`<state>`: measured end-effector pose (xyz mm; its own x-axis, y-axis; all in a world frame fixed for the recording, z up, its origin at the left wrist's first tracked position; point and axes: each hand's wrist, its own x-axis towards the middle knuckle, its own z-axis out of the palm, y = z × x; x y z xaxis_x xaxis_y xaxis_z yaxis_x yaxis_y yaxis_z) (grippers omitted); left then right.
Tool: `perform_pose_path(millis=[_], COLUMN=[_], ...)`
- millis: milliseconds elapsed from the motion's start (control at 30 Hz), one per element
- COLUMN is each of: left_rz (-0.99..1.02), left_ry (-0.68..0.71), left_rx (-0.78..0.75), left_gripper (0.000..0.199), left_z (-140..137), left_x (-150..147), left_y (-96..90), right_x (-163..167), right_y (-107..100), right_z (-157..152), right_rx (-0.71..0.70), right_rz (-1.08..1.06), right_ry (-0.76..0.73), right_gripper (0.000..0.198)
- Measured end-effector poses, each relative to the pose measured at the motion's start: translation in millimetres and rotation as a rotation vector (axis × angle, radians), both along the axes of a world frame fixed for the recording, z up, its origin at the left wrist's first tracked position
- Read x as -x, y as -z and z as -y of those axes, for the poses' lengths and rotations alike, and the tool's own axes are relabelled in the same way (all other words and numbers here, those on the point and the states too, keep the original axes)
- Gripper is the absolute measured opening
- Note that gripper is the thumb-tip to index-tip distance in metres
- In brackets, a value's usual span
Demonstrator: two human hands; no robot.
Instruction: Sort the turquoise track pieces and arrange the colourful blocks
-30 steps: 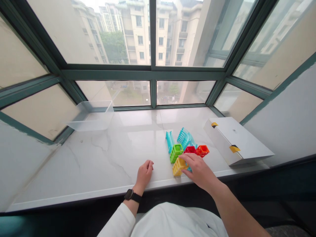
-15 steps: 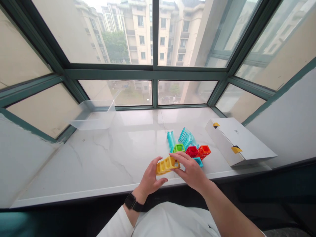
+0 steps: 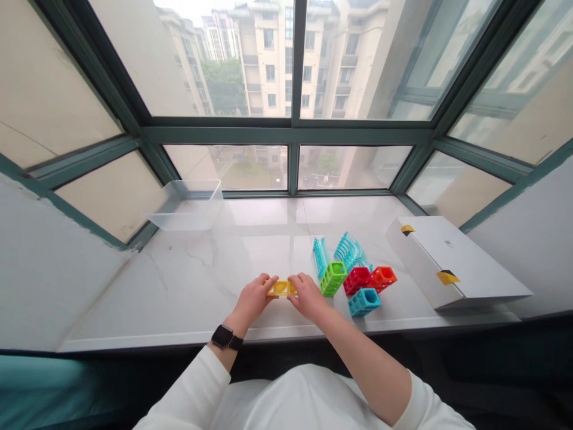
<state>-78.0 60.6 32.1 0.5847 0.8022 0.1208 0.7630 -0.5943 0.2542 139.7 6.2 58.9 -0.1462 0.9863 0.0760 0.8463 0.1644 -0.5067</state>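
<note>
Two bare hands hold one yellow block (image 3: 282,288) between them, low over the front part of a white marbled windowsill (image 3: 188,298); whether the block touches the surface cannot be told. The left hand (image 3: 253,298) grips its left end and the right hand (image 3: 308,295) its right end, the fingers drawn in narrowly at both sides so that only the middle of the block shows. A dark watch (image 3: 224,337) sits on the left wrist. At the back left of the sill stands a clear plastic bin (image 3: 185,222), open at the top, its see-through walls showing the sill and the green window frame (image 3: 224,131) behind. At the right lies a white box (image 3: 465,254) with yellow-and-black tabs (image 3: 447,278) along its left upper edge; its inside is hidden, so its contents cannot be told. Between the hands and that box, outside both containers, a loose group rests on the sill: a green block (image 3: 333,279) near the right hand, a dark red block (image 3: 357,280) beside an orange-red block (image 3: 384,278), and a blue block (image 3: 364,303) in front of them. Behind these lie a straight turquoise piece (image 3: 321,257) and curved, ribbed turquoise pieces (image 3: 351,249). The blocks are hollow, with openings in their sides.
</note>
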Motion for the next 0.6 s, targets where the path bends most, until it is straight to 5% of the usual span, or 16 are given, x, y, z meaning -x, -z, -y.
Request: perform_pose_path(millis=[333, 600], left_rz=[-0.177, -0.211], left_ry=[-0.171, -0.228], left_rx=[0.037, 0.045], left_gripper=[0.064, 0.040], left_z=[-29, -39], left_x=[-17, -23], left_y=[16.0, 15.0], right_x=[5, 2], right_y=[30, 37], right_z=[-18, -5], right_rx=[0.099, 0.131], right_rz=[0.132, 0.196], right_ry=[0.141, 0.240], right_gripper=[0.031, 0.032])
